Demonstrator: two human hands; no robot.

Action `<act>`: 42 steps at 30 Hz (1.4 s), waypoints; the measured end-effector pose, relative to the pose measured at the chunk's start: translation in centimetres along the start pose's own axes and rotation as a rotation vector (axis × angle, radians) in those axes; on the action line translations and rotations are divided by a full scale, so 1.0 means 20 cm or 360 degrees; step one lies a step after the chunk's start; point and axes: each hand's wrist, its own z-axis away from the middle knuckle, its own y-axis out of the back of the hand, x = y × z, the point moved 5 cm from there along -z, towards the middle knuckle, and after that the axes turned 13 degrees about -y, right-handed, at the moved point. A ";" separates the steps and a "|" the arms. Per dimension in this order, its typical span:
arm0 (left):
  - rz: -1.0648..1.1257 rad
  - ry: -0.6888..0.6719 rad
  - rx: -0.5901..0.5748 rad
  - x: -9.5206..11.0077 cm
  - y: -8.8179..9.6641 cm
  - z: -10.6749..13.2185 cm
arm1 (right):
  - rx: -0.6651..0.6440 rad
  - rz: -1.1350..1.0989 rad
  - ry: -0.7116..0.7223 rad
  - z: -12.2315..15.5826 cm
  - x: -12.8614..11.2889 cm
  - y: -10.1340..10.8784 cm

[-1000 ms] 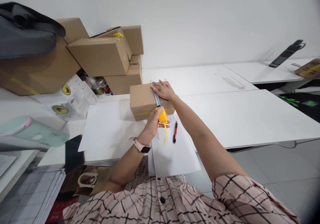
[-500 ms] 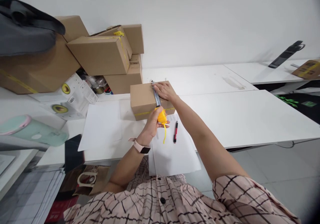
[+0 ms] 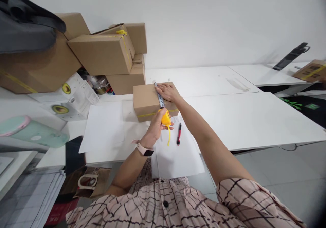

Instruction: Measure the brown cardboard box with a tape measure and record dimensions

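Observation:
My left hand [image 3: 154, 126] is closed round the yellow case of a tape measure [image 3: 166, 117], held at the near edge of a small cardboard box [image 3: 145, 97]. A yellow wrist strap hangs from the case. The drawn-out blade lies across the box top to its far edge. My right hand [image 3: 168, 91] rests on the box top, fingers stretched out, with the thumb and index fingertip at the blade's far end. A red and black pen [image 3: 179, 134] lies on white paper sheets [image 3: 173, 161] in front of the box.
Cardboard boxes [image 3: 99, 54] are stacked at the back left, near a white carton with avocado pictures [image 3: 72, 100]. A mint-green tumbler [image 3: 38, 133] and another white sheet [image 3: 103, 127] lie left. A dark bottle [image 3: 290, 56] and a taped box [image 3: 310, 71] are far right.
Both hands, the tape measure and the box hold nearly the same places. The tape case and its strap have shifted very slightly right. The camera view has moved a little.

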 end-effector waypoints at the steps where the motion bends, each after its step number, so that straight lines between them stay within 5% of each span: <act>1: -0.0006 -0.0001 0.0000 0.00 0.00 0.00 | 0.0017 -0.0029 -0.0001 0.00 0.00 0.01; 5: -0.0112 -0.0164 0.0063 0.02 0.08 0.06 | 0.0351 -0.0309 -0.0152 0.03 0.05 0.11; 10: -0.0523 -0.0588 0.0399 0.06 0.41 0.17 | 0.0787 -0.0771 -0.0689 0.24 0.35 0.21; 12: -0.0641 -0.0636 0.0503 0.06 0.54 0.17 | 0.0674 -0.0975 -0.0803 0.35 0.45 0.16; 15: -0.0614 -0.0588 0.0463 0.07 0.64 0.10 | 0.0263 -0.1220 -0.0676 0.46 0.45 0.06; 19: -0.0540 -0.0629 0.0314 0.18 0.61 -0.01 | 0.0105 -0.1040 -0.0591 0.48 0.34 0.08; 24: -0.0503 -0.0744 0.0224 0.39 0.57 -0.13 | 0.0397 -0.0406 -0.0810 0.36 0.25 0.29; 28: -0.0533 -0.0802 0.0239 0.43 0.55 -0.16 | 0.0709 -0.0154 -0.0639 0.23 0.17 0.35; 32: -0.0493 -0.0885 0.0159 0.29 0.44 -0.07 | 0.0717 -0.0084 -0.0425 0.11 0.13 0.31; 36: -0.0314 -0.0566 -0.0132 0.03 0.27 0.03 | 0.0680 -0.0072 -0.0487 0.07 0.13 0.30; 42: -0.0214 -0.0321 -0.0144 -0.20 0.19 0.10 | 0.0636 -0.0071 -0.0495 0.08 0.09 0.31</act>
